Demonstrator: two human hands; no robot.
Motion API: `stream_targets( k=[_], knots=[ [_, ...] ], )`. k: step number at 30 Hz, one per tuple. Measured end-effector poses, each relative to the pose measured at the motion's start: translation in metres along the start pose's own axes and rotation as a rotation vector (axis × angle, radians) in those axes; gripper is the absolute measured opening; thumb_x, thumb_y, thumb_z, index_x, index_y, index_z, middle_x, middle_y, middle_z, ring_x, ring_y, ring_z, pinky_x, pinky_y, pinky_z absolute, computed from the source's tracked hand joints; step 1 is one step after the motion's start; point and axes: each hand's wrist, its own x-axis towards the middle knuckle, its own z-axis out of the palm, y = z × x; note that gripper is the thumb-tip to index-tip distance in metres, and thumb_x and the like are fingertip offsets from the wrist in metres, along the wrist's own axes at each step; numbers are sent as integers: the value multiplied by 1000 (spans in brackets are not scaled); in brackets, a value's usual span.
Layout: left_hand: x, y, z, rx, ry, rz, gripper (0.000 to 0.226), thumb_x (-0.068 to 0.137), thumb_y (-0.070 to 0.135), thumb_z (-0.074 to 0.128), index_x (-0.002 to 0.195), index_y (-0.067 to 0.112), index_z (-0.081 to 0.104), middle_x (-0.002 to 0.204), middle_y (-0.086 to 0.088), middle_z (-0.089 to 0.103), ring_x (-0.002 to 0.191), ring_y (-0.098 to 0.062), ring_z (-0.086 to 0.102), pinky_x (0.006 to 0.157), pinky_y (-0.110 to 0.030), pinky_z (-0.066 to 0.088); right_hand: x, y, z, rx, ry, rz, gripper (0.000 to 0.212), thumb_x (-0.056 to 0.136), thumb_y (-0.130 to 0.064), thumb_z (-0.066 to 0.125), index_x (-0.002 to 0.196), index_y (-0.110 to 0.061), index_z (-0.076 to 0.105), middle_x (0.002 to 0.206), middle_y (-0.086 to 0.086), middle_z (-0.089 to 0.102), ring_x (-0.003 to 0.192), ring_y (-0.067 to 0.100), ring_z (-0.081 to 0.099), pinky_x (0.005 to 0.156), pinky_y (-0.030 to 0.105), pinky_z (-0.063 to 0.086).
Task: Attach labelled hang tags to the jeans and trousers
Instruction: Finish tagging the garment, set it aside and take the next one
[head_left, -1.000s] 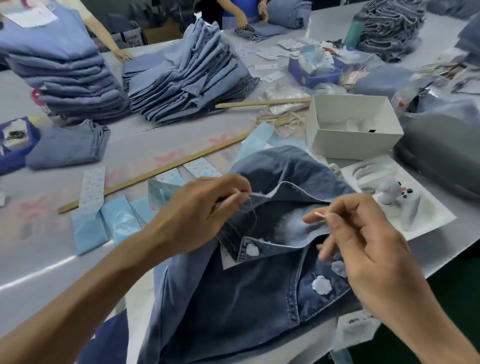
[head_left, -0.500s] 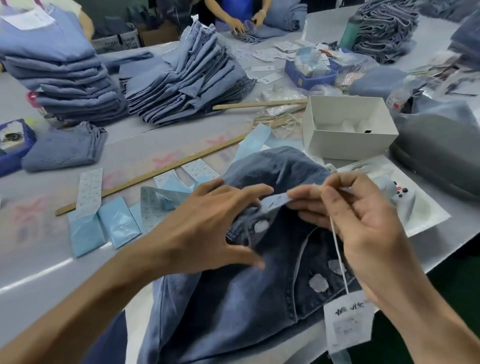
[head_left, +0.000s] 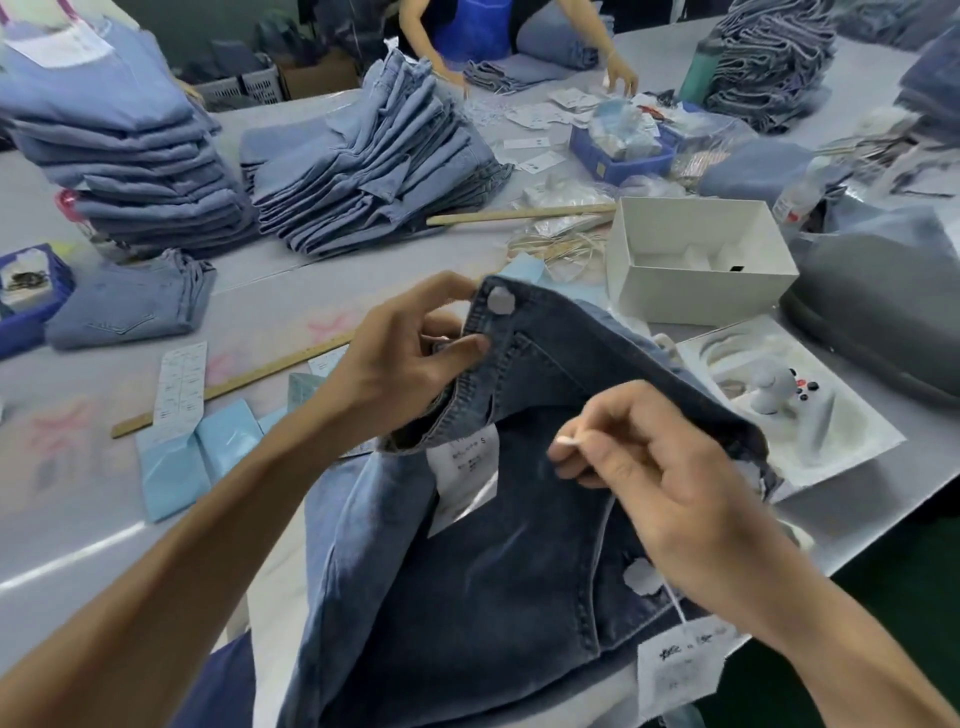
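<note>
The left grip (head_left: 415, 358) clamps the raised waistband of dark jeans (head_left: 519, 545), thumb pressed beside the paper-covered button (head_left: 501, 300), apparently to hold the band open and taut. The right grip (head_left: 660, 483) pinches the white string tip (head_left: 567, 441) between fingertips, seemingly ready for threading; its hang tag (head_left: 678, 670) dangles near the worktop (head_left: 270, 306) edge. The jeans drape over that near edge. 2 stacks of folded denim (head_left: 363, 171) wait at far left.
</note>
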Motion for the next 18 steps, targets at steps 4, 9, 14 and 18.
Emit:
stream_targets(
  k=[4, 9, 14, 18],
  knots=[
    [16, 5, -3, 12, -12, -10, 24, 87, 27, 71, 106, 40, 63, 82, -1, 76, 66, -17, 66, 58, -37, 54, 4, -3, 12, -469, -321, -55, 6, 103, -32, 49, 98, -34, 46, 83, -8, 62, 74, 12, 58, 67, 40, 49],
    [30, 10, -5, 21, 0, 20, 20, 86, 30, 72, 100, 41, 63, 75, -4, 72, 63, -17, 54, 58, -32, 45, 6, -8, 25, -572, -412, -77, 2, 104, -30, 45, 103, -29, 45, 92, -8, 59, 84, 19, 57, 75, 44, 49],
    [38, 9, -13, 25, 13, 62, 24, 87, 23, 75, 97, 43, 65, 67, 4, 66, 57, -8, 45, 55, -21, 37, 6, -8, 20, -450, -383, -74, 10, 104, -27, 50, 98, -32, 46, 92, -12, 59, 85, 13, 57, 77, 40, 49],
    [59, 14, -24, 150, 14, 91, 21, 90, 16, 76, 102, 33, 69, 68, 9, 68, 55, -2, 48, 54, -15, 38, 7, -9, 26, -355, -369, -96, 4, 103, -28, 51, 100, -25, 51, 94, -11, 61, 87, 15, 59, 78, 43, 50]
  ],
)
